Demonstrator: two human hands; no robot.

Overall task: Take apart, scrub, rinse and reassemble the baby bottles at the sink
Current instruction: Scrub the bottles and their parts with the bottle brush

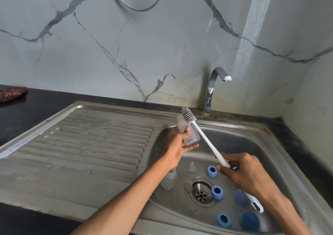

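My left hand [177,147] grips a clear baby bottle body [191,136] above the left side of the sink basin. My right hand [243,171] holds the white handle of a bottle brush [207,141]; its grey bristle head [188,114] is outside the bottle, just past its far end. On the basin floor lie a second clear bottle [168,179], a clear teat [191,166], three blue collar rings [211,171] [217,192] [223,219] and two blue caps [250,221] [239,197].
The steel sink [266,144] has a round drain [201,192] in the middle and a ribbed draining board [93,144] on the left. A chrome tap [211,88] stands behind the basin, with no water running. A dark red cloth [12,95] lies on the black counter at far left.
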